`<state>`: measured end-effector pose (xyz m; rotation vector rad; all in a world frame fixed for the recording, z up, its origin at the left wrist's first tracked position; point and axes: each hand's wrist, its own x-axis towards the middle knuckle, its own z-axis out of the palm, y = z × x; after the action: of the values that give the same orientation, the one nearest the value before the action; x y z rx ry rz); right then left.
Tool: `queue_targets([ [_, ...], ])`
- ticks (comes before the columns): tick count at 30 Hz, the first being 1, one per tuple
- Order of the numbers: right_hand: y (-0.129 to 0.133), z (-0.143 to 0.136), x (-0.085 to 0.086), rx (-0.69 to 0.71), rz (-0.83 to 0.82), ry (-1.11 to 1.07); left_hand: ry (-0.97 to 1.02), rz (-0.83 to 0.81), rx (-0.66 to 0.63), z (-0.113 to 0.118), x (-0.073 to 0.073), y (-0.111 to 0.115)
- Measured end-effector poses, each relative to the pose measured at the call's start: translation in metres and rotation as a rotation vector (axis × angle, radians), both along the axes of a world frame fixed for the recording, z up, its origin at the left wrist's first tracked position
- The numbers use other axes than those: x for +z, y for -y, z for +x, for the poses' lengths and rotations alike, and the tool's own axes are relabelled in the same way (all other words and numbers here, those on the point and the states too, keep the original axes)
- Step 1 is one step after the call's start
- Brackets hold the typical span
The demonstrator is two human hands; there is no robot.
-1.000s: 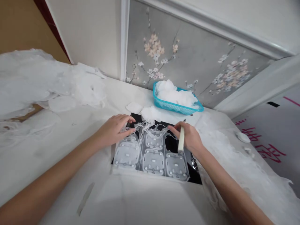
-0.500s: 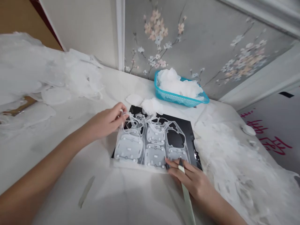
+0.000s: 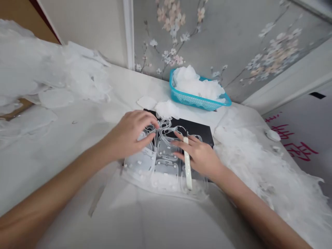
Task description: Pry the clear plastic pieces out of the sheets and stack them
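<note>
A translucent white moulded sheet (image 3: 141, 162) with several rounded pad shapes lies over a black mat (image 3: 202, 133) on the white-covered table. My left hand (image 3: 131, 133) rests on the sheet's upper left, its fingers pinching the loose stringy trim (image 3: 166, 126) at the sheet's top. Flat on the sheet's right part lies my right hand (image 3: 198, 154), fingers spread, with a thin white stick-like tool (image 3: 187, 164) held between the fingers and pointing toward me.
A blue plastic basket (image 3: 199, 102) heaped with white pieces stands at the back by the flowered wall. Small white pieces (image 3: 166, 109) lie just behind the mat. Piles of white trimmings cover the table's left (image 3: 52, 83) and right (image 3: 261, 169) sides.
My right hand moved from the sheet's near right edge up onto its middle, tool still in it. My left hand slid right over the sheet's top. The sheet's near edge has shifted toward me.
</note>
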<state>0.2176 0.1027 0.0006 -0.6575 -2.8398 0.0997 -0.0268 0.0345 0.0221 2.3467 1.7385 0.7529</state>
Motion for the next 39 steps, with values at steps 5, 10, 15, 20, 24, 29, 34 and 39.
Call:
queue_targets([
  [5, -0.031, -0.020, 0.004, -0.070, -0.188, 0.073, -0.340, 0.062, -0.218, 0.034, -0.025, 0.007],
  [10, -0.059, -0.029, -0.001, -0.296, -0.338, -0.258, -0.381, -0.020, -0.231, 0.035, -0.037, 0.010],
  [15, -0.051, -0.025, 0.003, -0.494, -0.555, -0.793, -0.324, -0.159, -0.193, 0.030, -0.040, 0.012],
  [20, -0.012, -0.007, 0.021, -0.323, -0.658, -0.832, -0.246, -0.336, -0.065, 0.029, -0.042, 0.010],
  [24, -0.002, -0.002, 0.025, -0.220, -0.846, -0.601, -0.223, -0.386, -0.031, 0.031, -0.041, 0.007],
  [29, -0.005, -0.006, 0.014, 0.005, -0.768, -0.305, -0.254, -0.434, 0.010, 0.034, -0.039, 0.006],
  [34, -0.002, -0.010, 0.001, 0.131, -0.721, -0.177, -0.239, -0.442, 0.014, 0.034, -0.041, 0.007],
  [39, -0.001, -0.012, -0.005, 0.121, -0.678, -0.161, -0.219, -0.451, 0.004, 0.033, -0.042, 0.006],
])
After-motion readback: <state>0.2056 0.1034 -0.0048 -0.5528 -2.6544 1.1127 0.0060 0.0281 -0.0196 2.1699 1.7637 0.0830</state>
